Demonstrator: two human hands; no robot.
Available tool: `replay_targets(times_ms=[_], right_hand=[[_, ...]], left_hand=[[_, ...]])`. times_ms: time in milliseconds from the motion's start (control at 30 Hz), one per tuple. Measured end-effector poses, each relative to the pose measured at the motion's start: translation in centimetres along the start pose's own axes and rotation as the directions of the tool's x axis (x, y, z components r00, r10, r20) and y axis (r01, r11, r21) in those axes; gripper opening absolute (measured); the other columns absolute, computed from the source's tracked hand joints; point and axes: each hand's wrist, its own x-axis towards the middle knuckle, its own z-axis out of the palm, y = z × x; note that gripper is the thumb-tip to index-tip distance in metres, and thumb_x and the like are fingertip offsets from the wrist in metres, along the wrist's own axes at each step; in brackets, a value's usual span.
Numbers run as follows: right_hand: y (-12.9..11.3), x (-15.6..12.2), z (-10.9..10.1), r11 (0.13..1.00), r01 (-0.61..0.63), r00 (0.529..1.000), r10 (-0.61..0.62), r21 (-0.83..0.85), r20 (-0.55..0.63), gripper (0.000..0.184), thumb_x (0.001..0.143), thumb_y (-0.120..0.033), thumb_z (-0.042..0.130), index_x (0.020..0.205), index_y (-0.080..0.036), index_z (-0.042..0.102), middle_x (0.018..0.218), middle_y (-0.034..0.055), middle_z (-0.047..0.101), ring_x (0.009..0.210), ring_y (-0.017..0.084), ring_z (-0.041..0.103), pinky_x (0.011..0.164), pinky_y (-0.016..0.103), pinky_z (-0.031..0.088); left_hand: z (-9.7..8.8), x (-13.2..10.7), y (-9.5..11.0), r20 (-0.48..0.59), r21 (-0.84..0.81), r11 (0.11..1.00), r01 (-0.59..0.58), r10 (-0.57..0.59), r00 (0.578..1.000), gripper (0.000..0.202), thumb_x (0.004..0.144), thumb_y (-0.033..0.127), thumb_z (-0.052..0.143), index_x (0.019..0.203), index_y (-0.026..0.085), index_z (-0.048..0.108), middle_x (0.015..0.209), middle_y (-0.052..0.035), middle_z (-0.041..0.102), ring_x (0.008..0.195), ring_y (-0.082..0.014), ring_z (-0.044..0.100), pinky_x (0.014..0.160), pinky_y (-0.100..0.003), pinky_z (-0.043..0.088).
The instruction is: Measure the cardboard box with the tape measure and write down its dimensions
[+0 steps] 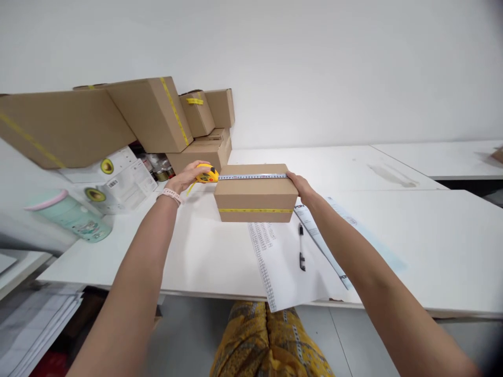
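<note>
A closed brown cardboard box (256,188) sits on the white table, with a strip of yellow tape along its near side. Across its top runs the extended blade (253,177) of a tape measure. My left hand (184,178) is closed around the yellow tape measure case (207,173) at the box's left edge. At the opposite edge, my right hand (301,187) presses the blade's end against the box; some of its fingers are hidden. Under and in front of the box lies a printed sheet (281,269) with a black-capped pen (301,248) on it.
Several cardboard boxes (149,112) are stacked at the back left. Near them stand a mint-green tumbler (73,214) and a white carton with avocado pictures (118,183). Blue-white printed packaging (326,246) lies beneath my right forearm. The table's front edge (196,293) is close to my lap.
</note>
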Motion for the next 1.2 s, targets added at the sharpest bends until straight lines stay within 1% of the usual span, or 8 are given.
replay_targets(times_ms=[300,467,633,767,900,1000,1100,1200], right_hand=[[-0.2,-0.1,0.1,0.997,-0.013,1.000,0.011,-0.077,-0.024,0.036,0.086,-0.055,0.060,0.094,-0.020,0.063,0.105,0.0104,0.071,0.078,0.020,0.062,0.061,0.031,0.047],[-0.5,-0.2,0.1,0.974,0.092,0.986,-0.119,-0.208,-0.120,0.033,0.089,-0.048,0.064,0.071,-0.022,0.053,0.080,0.0051,0.064,0.069,0.017,0.054,0.062,0.031,0.041],[-2.1,0.0,0.1,0.935,0.154,0.960,-0.218,-0.320,-0.175,0.037,0.089,-0.035,0.067,0.064,-0.024,0.042,0.065,-0.0008,0.050,0.064,0.016,0.045,0.064,0.032,0.035],[-5.2,0.5,-0.2,0.928,0.295,0.928,-0.335,-0.226,-0.163,0.032,0.095,-0.037,0.060,0.071,-0.023,0.046,0.072,-0.0015,0.050,0.067,0.014,0.043,0.066,0.030,0.036],[-7.9,1.5,1.2,0.865,0.481,0.873,-0.488,-0.145,-0.015,0.030,0.098,-0.043,0.055,0.076,-0.023,0.051,0.077,0.0003,0.053,0.073,0.015,0.045,0.072,0.031,0.041],[-8.7,2.3,3.8,0.845,0.494,0.867,-0.461,-0.203,0.191,0.027,0.091,-0.043,0.066,0.076,-0.022,0.056,0.084,0.0042,0.061,0.084,0.020,0.052,0.081,0.035,0.045],[-8.7,3.1,6.0,0.838,0.452,0.884,-0.375,-0.305,0.280,0.025,0.082,-0.044,0.073,0.078,-0.023,0.059,0.094,0.0087,0.066,0.094,0.026,0.057,0.086,0.040,0.048],[-8.2,3.8,7.0,0.835,0.441,0.891,-0.362,-0.330,0.275,0.024,0.082,-0.045,0.070,0.080,-0.025,0.059,0.098,0.0102,0.068,0.098,0.028,0.058,0.087,0.044,0.050]], left_hand=[[-0.6,0.8,-1.3,0.099,-0.064,0.998,-0.010,0.016,0.995,0.057,0.065,0.041,0.086,0.114,0.017,0.069,0.105,-0.0082,0.076,0.094,-0.0239,0.072,0.084,-0.034,0.057],[-0.2,0.3,-1.0,0.100,-0.021,1.000,-0.008,0.010,0.995,0.061,0.063,0.044,0.087,0.115,0.018,0.069,0.106,-0.0073,0.076,0.095,-0.0228,0.072,0.085,-0.033,0.056],[-0.4,-1.3,2.4,0.140,0.145,0.989,0.002,-0.023,0.990,0.064,0.059,0.041,0.091,0.115,0.015,0.073,0.106,-0.0101,0.077,0.098,-0.0254,0.071,0.089,-0.035,0.054],[-0.1,-6.1,4.9,0.194,0.357,0.934,-0.032,-0.041,0.980,0.058,0.069,0.043,0.086,0.120,0.020,0.074,0.108,-0.0081,0.077,0.093,-0.0246,0.070,0.080,-0.033,0.054],[5.0,-14.7,2.2,0.424,-0.007,0.995,0.102,-0.089,0.901,0.050,0.078,0.051,0.075,0.115,0.017,0.072,0.096,-0.0093,0.074,0.073,-0.0216,0.068,0.061,-0.032,0.057],[11.9,-20.2,-1.2,0.448,-0.404,0.849,0.340,-0.140,0.883,0.057,0.071,0.051,0.082,0.115,0.022,0.060,0.098,-0.0089,0.071,0.070,-0.0233,0.071,0.060,-0.038,0.062],[17.7,-22.3,-2.5,0.473,-0.587,0.702,0.404,-0.108,0.874,0.053,0.072,0.050,0.084,0.105,0.022,0.052,0.097,-0.0092,0.072,0.073,-0.0255,0.074,0.063,-0.039,0.062],[20.3,-21.5,-1.3,0.457,-0.625,0.663,0.411,-0.116,0.882,0.054,0.074,0.054,0.084,0.104,0.021,0.052,0.095,-0.0093,0.072,0.071,-0.0257,0.074,0.065,-0.040,0.062]])
